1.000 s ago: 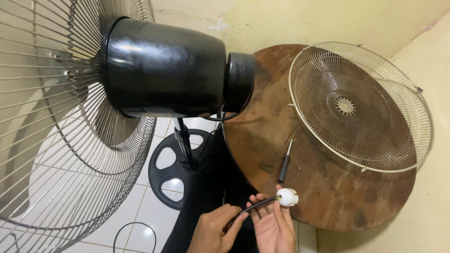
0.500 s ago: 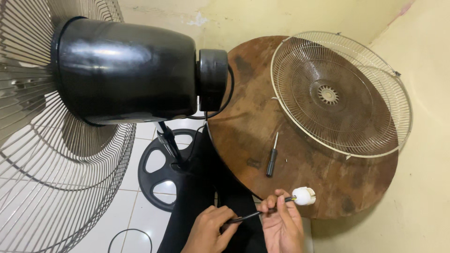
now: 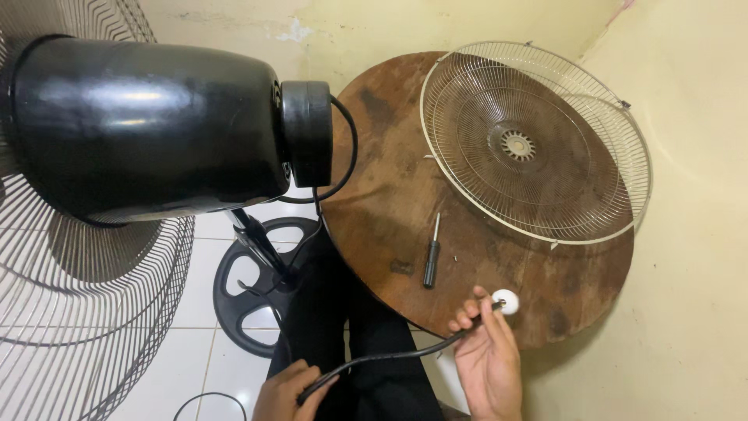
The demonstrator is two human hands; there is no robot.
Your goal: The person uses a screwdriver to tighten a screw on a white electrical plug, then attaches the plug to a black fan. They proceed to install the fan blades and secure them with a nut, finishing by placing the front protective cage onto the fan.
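Fingers (image 3: 467,318) on one black cord (image 3: 389,359)

Both hands (image 3: 487,362) grip black cord (image 3: 389,359); white plug (image 3: 506,301) on table (image 3: 389,195).

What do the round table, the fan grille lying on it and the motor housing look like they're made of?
Table: looks like wood, dark brown, worn and stained, matte. Fan grille: thin metal wire, pale or cream coated, seemingly. Motor housing: glossy black, probably plastic, judging by its smooth moulded shape and soft highlights; painted metal can't be ruled out.
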